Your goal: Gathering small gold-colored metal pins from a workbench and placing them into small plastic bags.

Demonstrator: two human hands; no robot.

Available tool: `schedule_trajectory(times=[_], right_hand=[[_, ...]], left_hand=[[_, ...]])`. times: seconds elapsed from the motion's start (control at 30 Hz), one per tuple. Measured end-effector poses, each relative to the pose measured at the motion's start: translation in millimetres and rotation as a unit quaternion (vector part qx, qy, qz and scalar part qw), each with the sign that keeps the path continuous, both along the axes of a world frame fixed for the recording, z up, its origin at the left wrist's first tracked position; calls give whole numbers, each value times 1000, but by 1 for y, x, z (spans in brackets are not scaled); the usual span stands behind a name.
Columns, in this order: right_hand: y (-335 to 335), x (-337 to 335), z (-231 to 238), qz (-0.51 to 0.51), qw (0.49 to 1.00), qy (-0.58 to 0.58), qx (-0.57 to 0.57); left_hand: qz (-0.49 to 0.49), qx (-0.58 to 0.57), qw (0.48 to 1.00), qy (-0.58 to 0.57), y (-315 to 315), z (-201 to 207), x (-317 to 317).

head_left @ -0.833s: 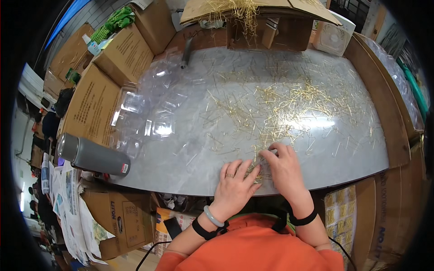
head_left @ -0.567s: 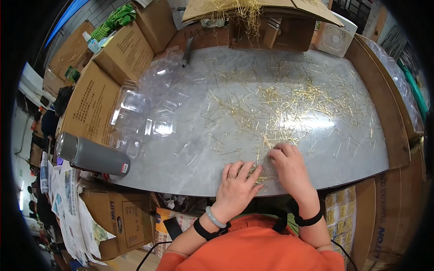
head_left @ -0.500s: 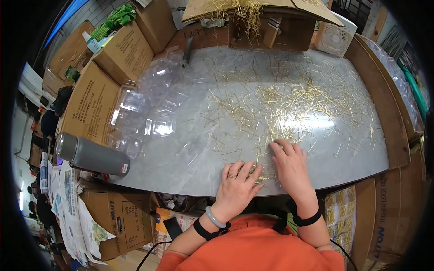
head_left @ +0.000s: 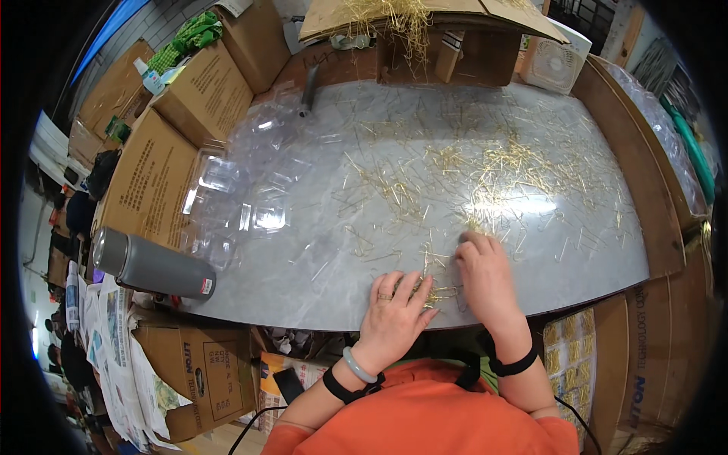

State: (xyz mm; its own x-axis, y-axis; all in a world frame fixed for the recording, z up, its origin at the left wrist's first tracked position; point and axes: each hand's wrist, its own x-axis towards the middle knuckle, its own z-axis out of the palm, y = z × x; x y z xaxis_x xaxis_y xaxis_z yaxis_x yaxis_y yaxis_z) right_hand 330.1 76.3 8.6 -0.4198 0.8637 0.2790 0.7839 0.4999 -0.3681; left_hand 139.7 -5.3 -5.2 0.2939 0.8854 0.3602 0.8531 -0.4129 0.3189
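Observation:
Thin gold pins (head_left: 500, 174) lie scattered over a grey marble-look table (head_left: 318, 227), thickest at the right middle. My left hand (head_left: 394, 307) lies flat near the front edge, fingers spread over a small bunch of pins (head_left: 440, 292). My right hand (head_left: 481, 269) rests palm down just to its right, with the fingertips on loose pins. Whether any pin is pinched under the right fingers is hidden. A ring and a pale bangle are on the left hand; both wrists wear black bands.
Clear plastic trays (head_left: 243, 197) are piled on the table's left part. A grey flask (head_left: 152, 265) lies at the front left corner. Cardboard boxes (head_left: 152, 174) line the left side and back, a white fan (head_left: 557, 61) stands at the back right, newspapers (head_left: 106, 341) lie lower left.
My right hand has slid a little away from me and to the right across the pins. The left hand stayed flat in nearly the same spot.

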Motion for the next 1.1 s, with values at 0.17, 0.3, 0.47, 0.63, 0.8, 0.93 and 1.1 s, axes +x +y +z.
schedule_trajectory(times=[0.17, 0.3, 0.47, 0.63, 0.8, 0.93, 1.1], right_hand=[[5, 5, -17, -83, 995, 3, 50], [-3, 3, -2, -85, 985, -56, 139], [-12, -10, 7, 2, 999, 6, 43], [-8, 0, -4, 115, 986, 114, -28], [-11, 9, 3, 64, 994, 91, -21], [-39, 13, 24, 83, 995, 50, -36], [-33, 35, 2, 184, 981, 53, -42]], left_hand=[[7, 2, 1000, -7, 0, 0, 2], [6, -5, 1000, 3, -1, -1, 1], [-45, 19, 998, 32, 1, -3, -5], [-22, 19, 998, -55, -2, -11, -7], [-10, -38, 998, -45, 0, 1, -4], [-19, -53, 998, -29, 2, 1, -6], [-38, -65, 996, -48, 4, 1, -5]])
